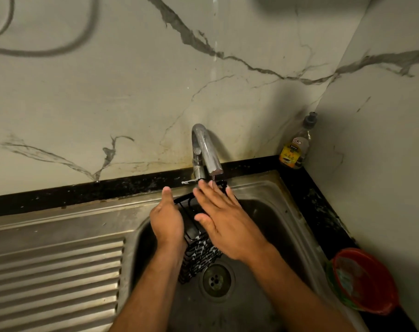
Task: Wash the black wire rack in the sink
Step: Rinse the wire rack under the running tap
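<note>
Marble-veined wall panels back a steel sink [287, 212] set in a black counter, with a ribbed drainboard [55, 271] to my left and a soap bottle [293, 149] tucked in the far corner. From my remote seat I see the black wire rack [198, 255] standing tilted inside the basin, its lower end near the drain [215, 280] and its upper end reaching toward the tap [204, 149], from which a thin stream runs. My left hand [167, 221] is wrapped around the rack's left edge, steadying it. My right hand [224, 224] lies flat and spread over the wires, fingers reaching up under the water, gripping nothing. I judge this to be the rubbing and rinsing stage, with pale suds or residue showing among the lower wires. Next I would want to draw the open palm down along the wires toward that soapy end, or raise the rack so the stream reaches it. A red bowl [364, 281] waits on the counter at right.
</note>
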A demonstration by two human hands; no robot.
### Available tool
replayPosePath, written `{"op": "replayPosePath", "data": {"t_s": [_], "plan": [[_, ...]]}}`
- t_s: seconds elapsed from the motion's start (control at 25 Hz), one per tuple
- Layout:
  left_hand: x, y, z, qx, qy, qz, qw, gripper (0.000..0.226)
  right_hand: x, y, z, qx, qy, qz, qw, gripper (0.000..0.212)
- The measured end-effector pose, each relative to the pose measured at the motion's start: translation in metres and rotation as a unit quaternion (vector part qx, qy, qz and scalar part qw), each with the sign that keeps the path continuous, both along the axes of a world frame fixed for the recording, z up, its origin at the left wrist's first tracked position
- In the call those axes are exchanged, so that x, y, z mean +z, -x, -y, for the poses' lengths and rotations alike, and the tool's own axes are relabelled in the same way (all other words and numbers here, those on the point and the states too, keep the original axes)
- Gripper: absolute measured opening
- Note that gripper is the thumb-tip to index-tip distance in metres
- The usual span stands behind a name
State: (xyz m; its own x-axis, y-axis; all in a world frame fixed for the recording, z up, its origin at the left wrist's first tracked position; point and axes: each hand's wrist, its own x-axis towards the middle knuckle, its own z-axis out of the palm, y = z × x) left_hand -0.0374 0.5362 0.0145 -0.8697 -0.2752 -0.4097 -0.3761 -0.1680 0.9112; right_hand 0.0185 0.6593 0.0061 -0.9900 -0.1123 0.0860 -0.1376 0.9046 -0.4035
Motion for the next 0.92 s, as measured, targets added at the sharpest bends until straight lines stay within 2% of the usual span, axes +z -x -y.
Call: {"op": "replayPosePath", "data": {"t_s": [0.04,0.08,0.16,0.2,0.28,0.36,0.44,0.48,0.56,0.64,0.68,0.76,0.92], "plan": [[-0.004,0.005,-0.001,-0.003,-0.005,0.007,1.000,0.050,0.001,0.002,-0.001,0.016,-0.003,-0.013,1.000,0.063],[0.000,0.004,-0.003,-0.007,-0.010,0.015,1.000,0.047,0.000,0.006,-0.008,-0.011,0.016,0.003,1.000,0.064],[0.001,0.002,-0.008,-0.011,-0.023,0.033,0.999,0.039,-0.001,0.014,-0.019,-0.125,0.115,0.067,0.983,0.069],[-0.002,0.003,-0.008,-0.008,-0.024,0.036,0.999,0.045,0.000,0.014,-0.015,-0.145,0.134,0.085,0.977,0.068],[-0.003,0.005,-0.004,-0.003,-0.053,0.035,0.998,0.068,0.000,0.009,-0.001,-0.071,0.111,0.020,0.991,0.057],[-0.006,0.010,0.005,-0.012,-0.085,0.018,0.996,0.080,-0.005,0.006,-0.003,-0.016,0.139,-0.040,0.989,0.049],[-0.015,0.012,0.008,-0.067,-0.111,0.040,0.991,0.083,-0.004,0.007,-0.015,-0.081,0.221,-0.011,0.972,0.048],[-0.012,0.009,0.007,-0.106,-0.114,0.061,0.986,0.079,-0.003,0.008,-0.018,-0.124,0.286,0.023,0.950,0.054],[0.003,0.000,-0.001,-0.158,-0.103,0.067,0.980,0.049,0.001,0.003,-0.014,-0.152,0.383,0.081,0.907,0.084],[0.008,-0.005,-0.009,-0.188,-0.089,0.069,0.976,0.033,0.000,-0.002,-0.006,-0.146,0.343,0.122,0.920,0.119],[0.006,-0.005,-0.009,-0.195,-0.090,0.066,0.974,0.031,-0.001,-0.004,-0.005,-0.149,0.304,0.128,0.932,0.128],[0.010,-0.004,-0.004,-0.228,-0.073,0.066,0.969,0.031,-0.009,-0.005,-0.011,-0.175,0.282,0.106,0.937,0.129],[0.011,0.000,0.004,-0.311,-0.098,0.132,0.936,0.017,-0.026,-0.012,-0.021,-0.191,0.325,0.072,0.923,0.114]]}}
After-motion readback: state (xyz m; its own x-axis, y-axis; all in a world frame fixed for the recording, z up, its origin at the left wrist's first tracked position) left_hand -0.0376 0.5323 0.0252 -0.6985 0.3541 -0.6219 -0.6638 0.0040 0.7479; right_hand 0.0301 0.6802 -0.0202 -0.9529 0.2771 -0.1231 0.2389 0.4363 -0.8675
